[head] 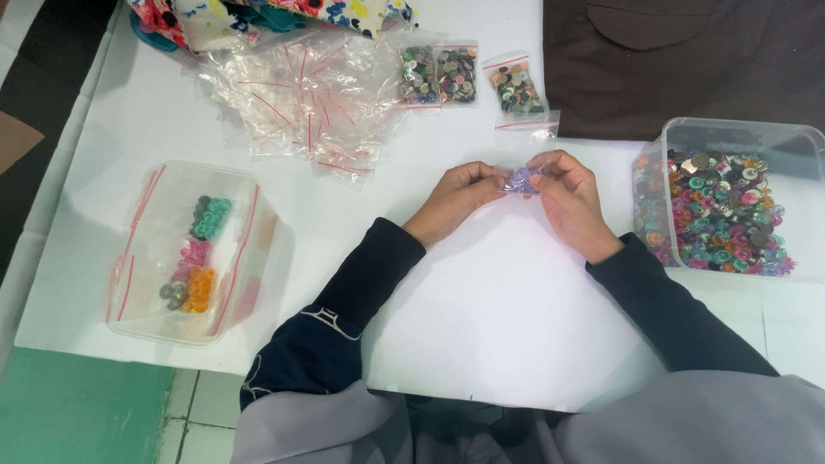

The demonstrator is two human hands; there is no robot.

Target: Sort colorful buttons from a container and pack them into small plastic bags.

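Note:
Both my hands hold one small clear zip bag of purple buttons (521,180) above the white table (481,301). My left hand (455,199) pinches the bag's left end. My right hand (569,198) pinches its right end from above. The fingers cover part of the bag, so I cannot tell whether its strip is sealed. Dark sleeves cover both my forearms.
A clear tub (799,142) full of mixed coloured buttons stands at the right. At the left a clear box (150,309) holds small bags of teal, pink, orange and grey buttons. Empty zip bags (301,99) lie piled at the back, beside three filled bags (468,77). Brown cloth (679,60) lies at the back right.

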